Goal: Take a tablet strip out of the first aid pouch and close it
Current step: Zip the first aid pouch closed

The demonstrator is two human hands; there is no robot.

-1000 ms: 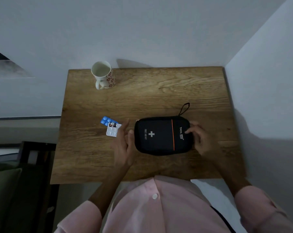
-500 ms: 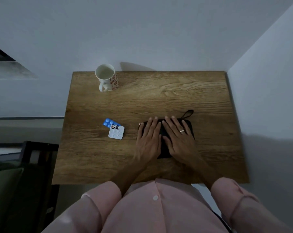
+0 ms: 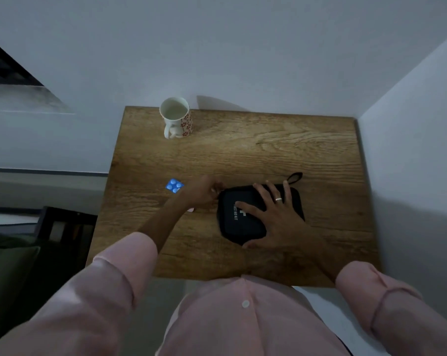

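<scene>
Pouch: black, zip-round, marked with a white cross and "FIRST AID KIT". Lies flat on the tabletop, nearer the front edge and right of centre, with a wrist loop at its far right corner. Judged light and soft-sided, likely to slide or buckle under a zip pull unless it is pinned. Best hold: a flat palm on the lid, with the zip tab pinched at the edge.

Strip: blue blister with round tablets, out of the pouch, lying on the tabletop to its left, apart from it and just beyond the left wrist. Judged thin, very light, stiff foil with slick faces; best lifted by an edge.

Right hand: spread wide, fingers straight, pressing flat on the pouch lid with the thumb at the near edge. It holds nothing.

Left hand: at the pouch's far left corner, fingers curled in toward the edge. Probably on the zip tab, but the tab is not visible, so whether it pinches anything cannot be told.

Mug: white with a red floral print, at the far left edge, well apart.

Step in hand, as a judgement: closing the zip.
</scene>
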